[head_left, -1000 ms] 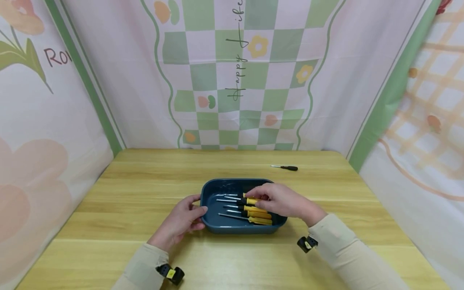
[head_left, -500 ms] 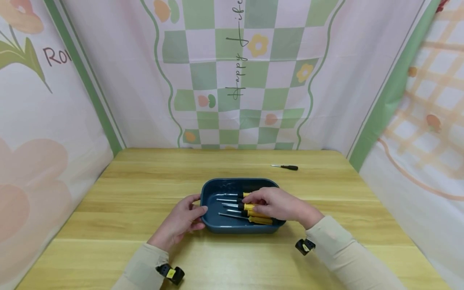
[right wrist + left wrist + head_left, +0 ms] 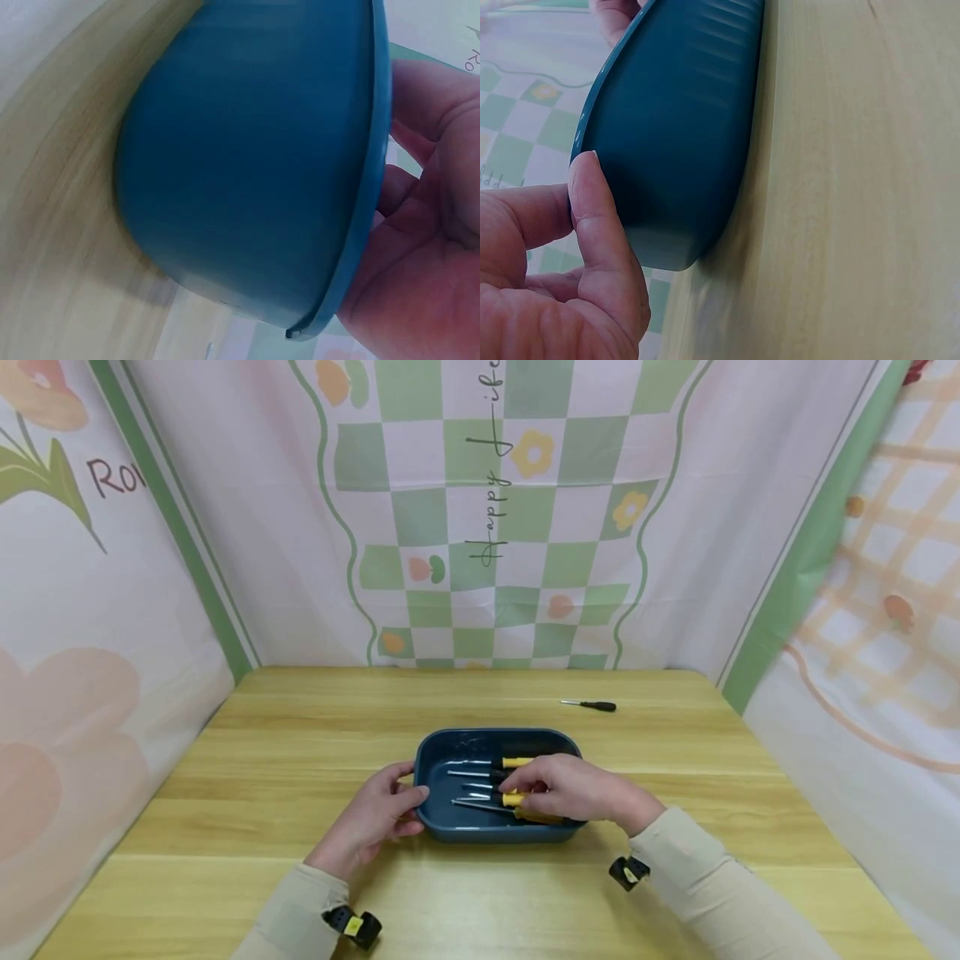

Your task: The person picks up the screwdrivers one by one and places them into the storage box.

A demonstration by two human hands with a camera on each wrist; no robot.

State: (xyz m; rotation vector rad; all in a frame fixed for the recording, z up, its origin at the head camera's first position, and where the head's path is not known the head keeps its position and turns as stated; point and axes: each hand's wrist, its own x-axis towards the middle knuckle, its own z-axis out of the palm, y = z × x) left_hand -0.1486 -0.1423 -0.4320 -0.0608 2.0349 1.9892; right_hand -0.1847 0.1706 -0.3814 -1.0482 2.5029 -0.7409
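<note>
A dark blue tray (image 3: 450, 835) stands on the table, with several screwdrivers (image 3: 471, 773) lying side by side in it, their yellow handles toward the right. My left hand (image 3: 382, 810) grips the tray's left end, thumb over the rim; in the left wrist view a finger (image 3: 600, 217) lies along the outer wall. Over the right half of the tray, my right hand (image 3: 577, 789) pinches a screwdriver with a yellow handle (image 3: 513, 799) and black collar. That hand covers most of the handles. In the right wrist view the tray wall (image 3: 247, 165) hides the screwdrivers.
A small black-handled screwdriver (image 3: 597, 706) lies on the wooden table (image 3: 315, 727) behind the tray, to the right. Printed cloth curtains (image 3: 480, 510) hang along the back and both sides of the table. A black wrist camera (image 3: 628, 872) sits on the right sleeve.
My right hand has shifted toward the near side of the tray, carrying the pinched screwdriver across the others. My left hand and the tray have stayed in place.
</note>
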